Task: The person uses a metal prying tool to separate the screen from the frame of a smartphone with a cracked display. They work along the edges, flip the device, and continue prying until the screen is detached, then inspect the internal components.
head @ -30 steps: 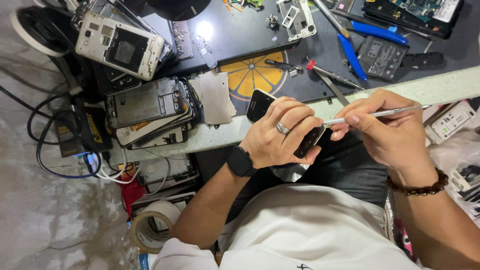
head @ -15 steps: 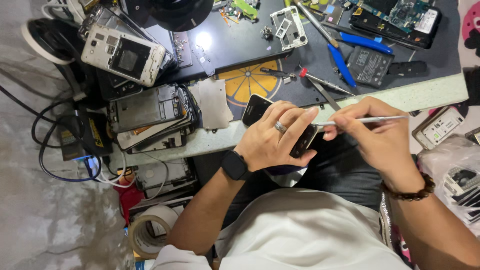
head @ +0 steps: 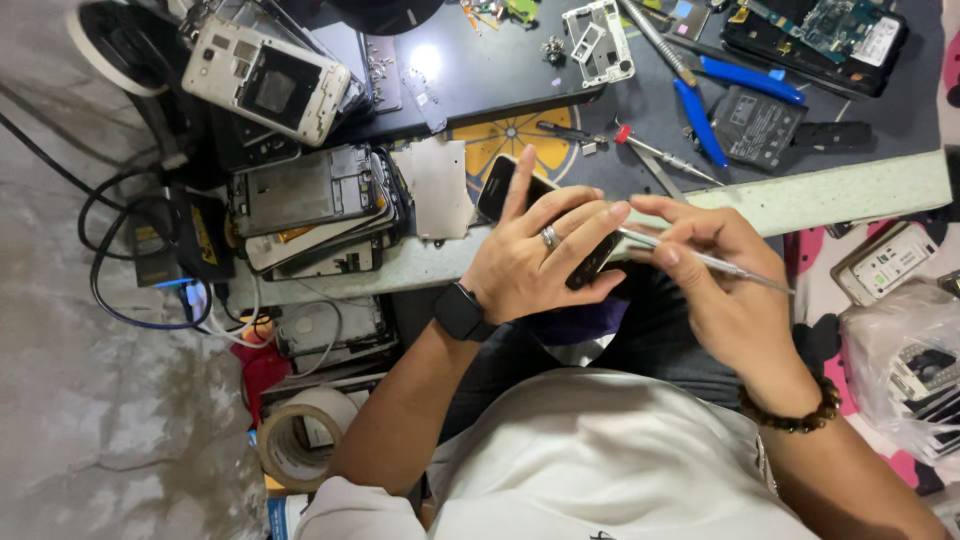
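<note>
2 bare hands work at the bench edge: the left hand [head: 535, 260] wraps closed around a black phone [head: 500, 185] held over the lap, while the right hand [head: 715, 270] pinches a thin metal tool [head: 720, 265] against it.

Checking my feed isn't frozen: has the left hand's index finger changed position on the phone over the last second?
Yes. The left hand has raised its index finger off the dark phone, now pointing up toward the yellow disc; before, it curled over the phone.

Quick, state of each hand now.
Left hand: closed around slim black phone.
Right hand: closed, pinching thin silver metal tool.
</note>
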